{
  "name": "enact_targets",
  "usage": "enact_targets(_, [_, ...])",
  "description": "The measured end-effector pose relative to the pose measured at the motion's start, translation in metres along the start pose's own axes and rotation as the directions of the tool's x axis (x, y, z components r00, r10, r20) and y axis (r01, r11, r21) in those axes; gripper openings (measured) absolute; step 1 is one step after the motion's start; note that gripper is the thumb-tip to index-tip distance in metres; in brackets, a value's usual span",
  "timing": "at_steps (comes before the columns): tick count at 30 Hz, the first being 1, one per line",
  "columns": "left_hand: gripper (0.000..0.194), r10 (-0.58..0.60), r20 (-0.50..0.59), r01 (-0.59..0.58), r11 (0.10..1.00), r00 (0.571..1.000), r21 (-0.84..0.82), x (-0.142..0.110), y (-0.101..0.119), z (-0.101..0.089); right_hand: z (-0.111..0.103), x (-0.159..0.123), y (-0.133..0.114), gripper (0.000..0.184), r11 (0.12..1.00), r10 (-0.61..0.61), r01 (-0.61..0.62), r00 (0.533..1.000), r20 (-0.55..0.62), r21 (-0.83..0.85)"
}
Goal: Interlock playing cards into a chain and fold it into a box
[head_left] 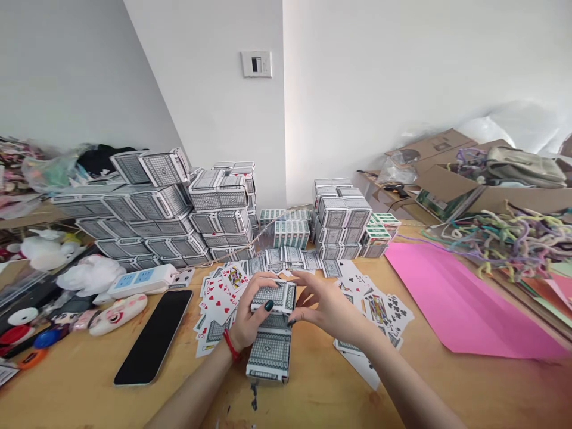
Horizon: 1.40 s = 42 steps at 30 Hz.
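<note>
The left hand (248, 316) wraps a card-built box (279, 295) from its left side, apparently steadying it over the tabletop (317, 399) by the far end of a second box (269, 354), while the right hand (328, 307) curls at its right edge — gripping or merely touching, one cannot tell.

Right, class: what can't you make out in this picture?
All in the head view:
Upper card block: left side, hidden by the left hand.
Loose cards: some faces, covered by the right forearm.
Cardboard box: right end, cut off by the picture's edge.
Power strip: socket details, too small.
</note>
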<state>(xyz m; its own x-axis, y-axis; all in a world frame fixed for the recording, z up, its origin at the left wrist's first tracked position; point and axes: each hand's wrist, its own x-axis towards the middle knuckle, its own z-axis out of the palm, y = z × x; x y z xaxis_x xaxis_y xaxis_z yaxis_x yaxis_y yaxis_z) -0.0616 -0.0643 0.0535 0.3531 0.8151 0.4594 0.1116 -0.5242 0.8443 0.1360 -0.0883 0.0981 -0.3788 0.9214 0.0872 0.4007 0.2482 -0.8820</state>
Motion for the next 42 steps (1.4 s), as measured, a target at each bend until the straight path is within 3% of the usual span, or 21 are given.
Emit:
enact_targets(3, [0.029,-0.003,-0.010,0.003,1.000,1.000,-0.008,0.000,0.000,0.000,0.002,0.002,0.005,0.068,0.995,0.040,-0.043,0.999,0.038,0.090])
enact_targets(7, [0.030,0.006,-0.033,-0.007,1.000,0.999,-0.011,-0.001,-0.001,0.001,0.007,0.005,0.006,0.053,0.968,0.060,-0.082,0.993,0.099,0.238])
enact_targets(12, [0.032,-0.015,-0.023,0.015,1.000,1.000,-0.013,-0.001,-0.002,0.000,0.015,0.006,0.009,0.047,0.863,0.217,-0.286,0.954,0.204,0.417])
enact_targets(15, [0.032,0.001,-0.029,-0.001,1.000,1.000,-0.003,-0.001,-0.002,0.000,0.016,0.006,0.009,0.044,0.828,0.254,-0.338,0.937,0.238,0.447])
enact_targets(23, [0.031,0.016,-0.008,-0.016,1.000,1.000,-0.010,-0.001,0.002,0.002,0.016,0.005,0.005,0.040,0.796,0.257,-0.336,0.941,0.221,0.503])
enact_targets(32, [0.029,0.032,-0.004,-0.032,0.999,0.999,-0.004,0.000,0.005,0.001,0.012,0.010,0.015,0.041,0.855,0.117,-0.219,0.965,0.236,0.470])
enact_targets(42, [0.032,0.033,0.034,-0.033,0.999,0.999,-0.005,0.000,0.009,0.001,0.013,0.012,0.014,0.047,0.918,0.140,-0.198,0.972,0.186,0.343])
